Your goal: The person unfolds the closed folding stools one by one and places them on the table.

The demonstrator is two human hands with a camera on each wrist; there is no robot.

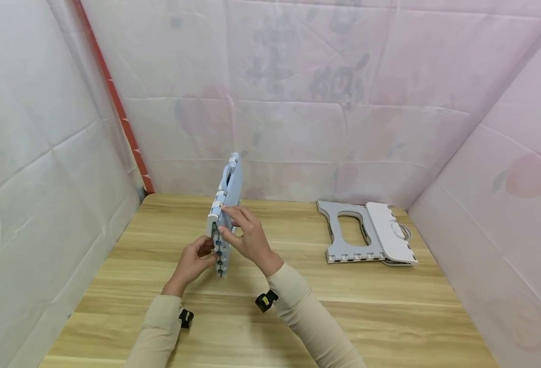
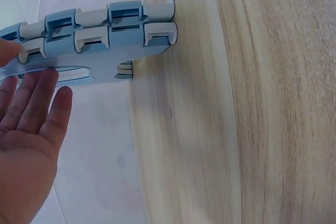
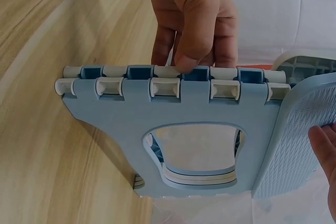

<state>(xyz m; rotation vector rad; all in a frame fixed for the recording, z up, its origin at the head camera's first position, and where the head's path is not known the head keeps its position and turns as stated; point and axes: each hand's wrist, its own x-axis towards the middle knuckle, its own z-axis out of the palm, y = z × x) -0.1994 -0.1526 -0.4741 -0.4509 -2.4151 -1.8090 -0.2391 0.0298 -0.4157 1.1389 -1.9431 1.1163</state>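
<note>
Beige sleeves [image 1: 160, 322] come in along the bottom of the frame, a black unit [image 1: 185, 318] at each wrist. Then your hands, left of centre. Your left hand [image 1: 192, 265], lower, pinches the near edge of the blue folding stool [image 1: 234, 197]: thumb [image 3: 191, 56] over the hinge row [image 3: 168, 88], fingers nearly straight behind it. Your right hand [image 1: 250, 237], higher, has bent fingers, tips on the seat panel [image 3: 302, 135]; can't tell if they grip it or just rest there.

Stool's upright, edge-on to the head view, legs folded flat, seat halves slightly parted up top. Whether its lower end touches the tabletop [image 1: 390, 317]: unclear.

Handling, my guess: hard plastic, light for its bulk, stiff per panel but floppy at the hinges, so it may swing open on you. Leg panel [image 3: 115, 111] looks smooth, could slip; seat texture should grip better. Not fragile; mind your fingertips near the hinges. Best holds: hinge edge, or the rim of the leg cut-out [image 3: 199, 179].

Farther off, right of the frame: grey-white folding stool [image 1: 387, 232] lying flat, nothing touching it. Behind everything, pale printed sheeting [image 1: 298, 128], red strip [image 1: 114, 102] upper left.
</note>
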